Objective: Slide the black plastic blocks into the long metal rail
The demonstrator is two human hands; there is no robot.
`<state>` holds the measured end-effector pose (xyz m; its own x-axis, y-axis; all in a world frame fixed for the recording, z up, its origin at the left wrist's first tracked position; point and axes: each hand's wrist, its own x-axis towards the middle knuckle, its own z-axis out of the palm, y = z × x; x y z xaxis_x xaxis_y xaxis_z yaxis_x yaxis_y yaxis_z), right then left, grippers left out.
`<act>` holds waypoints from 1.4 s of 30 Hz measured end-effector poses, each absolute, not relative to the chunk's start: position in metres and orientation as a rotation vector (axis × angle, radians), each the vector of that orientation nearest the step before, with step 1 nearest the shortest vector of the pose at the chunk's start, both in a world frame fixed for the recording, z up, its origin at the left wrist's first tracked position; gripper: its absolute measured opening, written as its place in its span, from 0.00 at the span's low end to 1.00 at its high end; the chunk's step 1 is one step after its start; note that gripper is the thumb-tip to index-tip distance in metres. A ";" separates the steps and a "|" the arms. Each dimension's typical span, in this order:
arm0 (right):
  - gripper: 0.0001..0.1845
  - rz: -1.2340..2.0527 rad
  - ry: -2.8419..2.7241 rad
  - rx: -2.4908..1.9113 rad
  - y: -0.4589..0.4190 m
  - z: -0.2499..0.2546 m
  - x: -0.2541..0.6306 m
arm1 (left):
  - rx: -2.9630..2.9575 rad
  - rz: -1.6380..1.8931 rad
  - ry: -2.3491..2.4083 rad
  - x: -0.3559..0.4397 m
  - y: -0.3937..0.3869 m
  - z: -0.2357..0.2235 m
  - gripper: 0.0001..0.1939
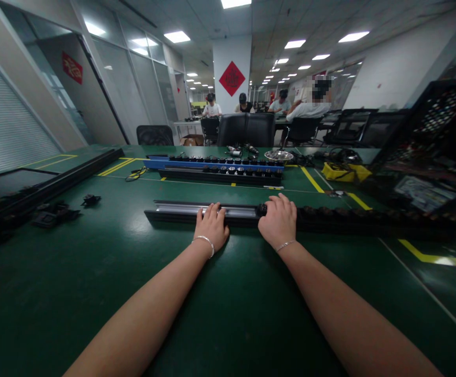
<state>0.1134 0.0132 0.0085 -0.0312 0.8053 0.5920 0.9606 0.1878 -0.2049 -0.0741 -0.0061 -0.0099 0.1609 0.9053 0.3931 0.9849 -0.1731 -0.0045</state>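
A long black channel rail [173,213] lies across the green table in front of me, with a shiny strip along its inside. Bent over the rail's near wall are the fingers of my left hand [212,228], which grips it left of the middle. Farther right, my right hand [279,220] is closed at a small black part [262,210] seated in the channel. Its palm hides some of that part and of the rail. Beyond it, a row of dark round parts [341,212] fills the channel toward the right.
Behind the rail lie a blue rail [196,163] and another black rail [220,176] with round parts. A metal bowl [278,156] and a yellow bag [341,172] sit farther back. Loose black parts [55,213] lie left, near a long black bar [82,166]. Several people sit beyond.
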 end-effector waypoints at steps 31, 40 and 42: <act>0.28 -0.298 -2.061 -1.630 0.003 0.009 0.100 | -2.167 -0.513 -1.812 -0.074 -0.006 -0.010 0.24; 0.31 -0.287 -2.053 -1.610 0.002 0.005 0.096 | -2.180 -0.520 -1.834 -0.075 -0.005 -0.009 0.25; 0.32 -0.275 -2.063 -1.581 0.001 0.006 0.094 | -2.184 -0.525 -1.824 -0.075 -0.005 -0.009 0.25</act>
<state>0.0940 0.0008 0.0059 -0.1816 0.8368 0.5165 0.9430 0.2972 -0.1501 -0.0746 -0.0054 -0.0091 0.1524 0.8924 0.4248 0.9816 -0.1866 0.0399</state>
